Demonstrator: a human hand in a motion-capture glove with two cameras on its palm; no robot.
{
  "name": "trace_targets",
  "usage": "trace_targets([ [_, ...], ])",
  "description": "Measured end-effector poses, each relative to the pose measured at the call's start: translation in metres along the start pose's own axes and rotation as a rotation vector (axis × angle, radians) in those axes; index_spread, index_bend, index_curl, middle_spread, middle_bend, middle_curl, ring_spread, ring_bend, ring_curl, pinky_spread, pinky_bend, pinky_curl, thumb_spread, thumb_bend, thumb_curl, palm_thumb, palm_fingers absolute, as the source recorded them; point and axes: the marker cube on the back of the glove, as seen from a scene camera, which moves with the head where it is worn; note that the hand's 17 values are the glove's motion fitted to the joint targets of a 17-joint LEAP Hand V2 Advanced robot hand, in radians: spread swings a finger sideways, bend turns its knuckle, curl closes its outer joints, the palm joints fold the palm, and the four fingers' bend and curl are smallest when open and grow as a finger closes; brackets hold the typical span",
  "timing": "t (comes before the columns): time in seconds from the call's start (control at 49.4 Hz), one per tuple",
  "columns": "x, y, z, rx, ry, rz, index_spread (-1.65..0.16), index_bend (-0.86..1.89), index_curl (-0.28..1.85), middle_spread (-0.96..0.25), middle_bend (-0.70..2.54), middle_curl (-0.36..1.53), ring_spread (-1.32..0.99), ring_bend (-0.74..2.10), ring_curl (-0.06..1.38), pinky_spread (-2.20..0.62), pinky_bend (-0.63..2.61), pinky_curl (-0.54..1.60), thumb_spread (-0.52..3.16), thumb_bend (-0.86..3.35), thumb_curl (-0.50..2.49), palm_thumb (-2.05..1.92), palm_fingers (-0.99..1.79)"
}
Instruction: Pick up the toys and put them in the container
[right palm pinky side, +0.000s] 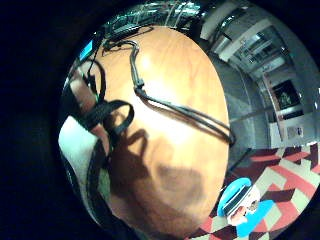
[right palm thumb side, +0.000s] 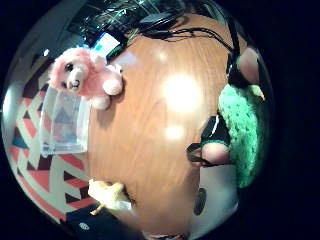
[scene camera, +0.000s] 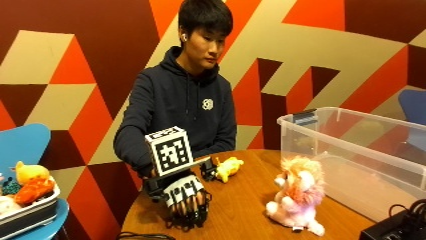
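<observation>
gloved right hand lower centre of outside view, palm down on the round wooden table, fingers curled over a green knitted toy seen only in the thumb side palm view. one fluffy pink plush dog sits upright right of the hand, well apart, facing it. one small yellow plush toy lies just behind the hand, long axis across frame. one clear plastic container at right, beside the dog.
</observation>
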Motion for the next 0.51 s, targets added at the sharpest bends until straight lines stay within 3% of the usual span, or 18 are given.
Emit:
trace_targets([
  [0.203, -0.059, 0.009, -0.087, 0.027, -0.18, -0.141, -0.19, 0.22, 0.19, -0.14, 0.62, 0.32, -0.32, 1.13, 0.42, -0.38, 1.07, 0.41, 0.94, 0.3, 0.49, 0.71, 1.17],
  [0.284, -0.099, 0.011, -0.132, 0.058, -0.226, -0.265, -0.17, 0.31, 0.23, -0.14, 0.72, 0.37, -0.33, 1.18, 0.45, -0.39, 1.08, 0.42, 0.85, 0.27, 0.53, 0.69, 1.21],
  [0.344, -0.133, 0.009, -0.16, 0.117, -0.232, -0.482, -0.16, 0.38, 0.26, -0.14, 0.79, 0.41, -0.34, 1.22, 0.47, -0.39, 1.07, 0.43, 0.78, 0.26, 0.56, 0.69, 1.22],
  [0.507, -0.214, -0.005, -0.213, 0.326, -0.171, -1.284, -0.14, 0.5, 0.33, -0.15, 0.91, 0.48, -0.35, 1.28, 0.52, -0.4, 1.11, 0.47, 0.62, 0.26, 0.64, 0.7, 1.14],
])
